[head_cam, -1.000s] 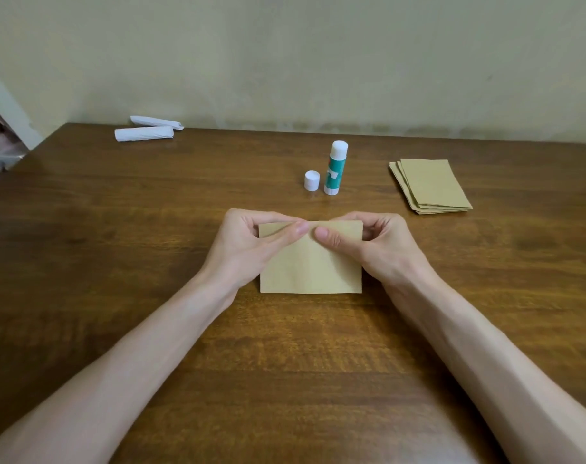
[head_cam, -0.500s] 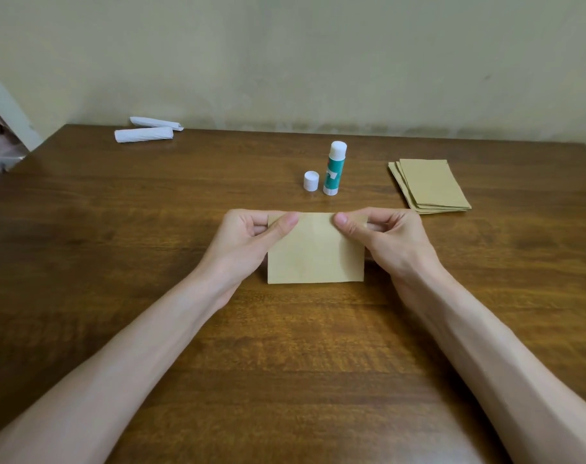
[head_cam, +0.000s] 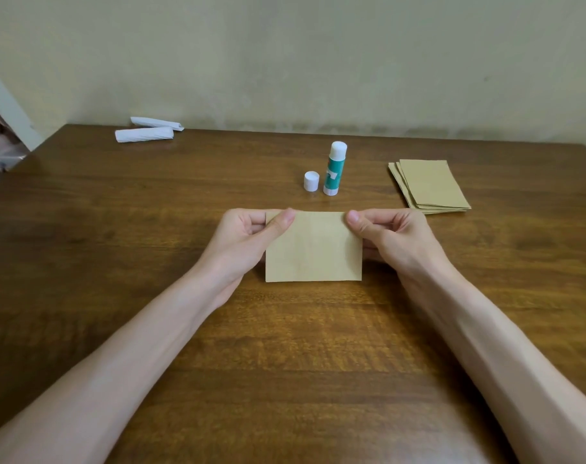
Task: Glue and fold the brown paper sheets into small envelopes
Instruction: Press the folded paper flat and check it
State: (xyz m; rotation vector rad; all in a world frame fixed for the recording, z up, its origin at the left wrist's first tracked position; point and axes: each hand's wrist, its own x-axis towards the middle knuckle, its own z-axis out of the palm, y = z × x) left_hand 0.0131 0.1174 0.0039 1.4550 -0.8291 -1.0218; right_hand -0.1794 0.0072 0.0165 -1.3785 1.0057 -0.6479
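Pinching the brown sheet by its top corners: thumbs in front, other fingers curling behind, left hand and right hand both gripping. We're holding it low over the table, face toward us (can't tell if the lower edge is touching). A faint vertical seam is showing, so we're likely mid-envelope, checking a glued fold. Next move is probably freeing one hand for the glue stick, standing uncapped behind, cap just beside it. Spare sheets are waiting off right.
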